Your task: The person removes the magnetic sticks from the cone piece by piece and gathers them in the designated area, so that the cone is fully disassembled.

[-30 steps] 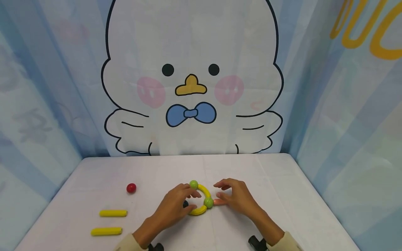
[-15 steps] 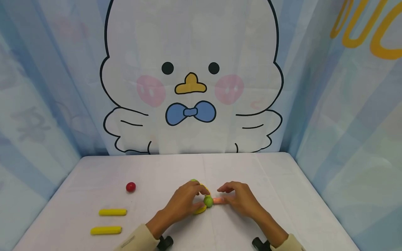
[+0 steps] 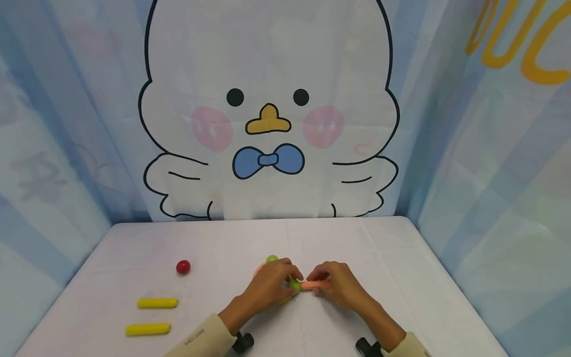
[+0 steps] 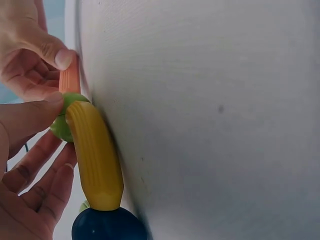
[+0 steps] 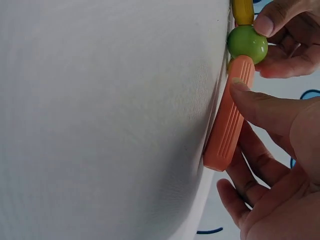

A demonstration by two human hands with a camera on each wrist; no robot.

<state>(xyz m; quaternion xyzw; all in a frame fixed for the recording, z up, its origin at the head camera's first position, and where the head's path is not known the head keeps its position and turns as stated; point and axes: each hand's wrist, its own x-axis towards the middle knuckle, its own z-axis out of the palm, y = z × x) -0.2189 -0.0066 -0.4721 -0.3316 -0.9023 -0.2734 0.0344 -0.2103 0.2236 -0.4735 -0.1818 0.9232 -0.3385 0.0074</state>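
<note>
On the white table [image 3: 366,248], my left hand [image 3: 285,282] grips a green ball [image 3: 294,285] joined to a curved yellow stick [image 4: 95,155]; its thumb [image 4: 30,117] presses on that ball. A dark blue ball [image 4: 107,225] sits at the yellow stick's other end. My right hand [image 3: 320,282] pinches an orange ribbed stick [image 3: 310,285] lying on the table, its tip against the green ball [image 5: 246,42]. In the right wrist view the orange stick [image 5: 230,115] lies under my thumb [image 5: 265,110]. A second green ball [image 3: 271,259] peeks out behind my left hand.
A red ball [image 3: 183,267] lies on the table's left side, with two straight yellow sticks [image 3: 157,303] [image 3: 147,329] nearer the front left edge. Cloth walls printed with a cartoon chick close off the back and both sides.
My right hand has brought the orange stick's end up to the green ball. My left hand has slid right over the ring of pieces and gripped that ball.
</note>
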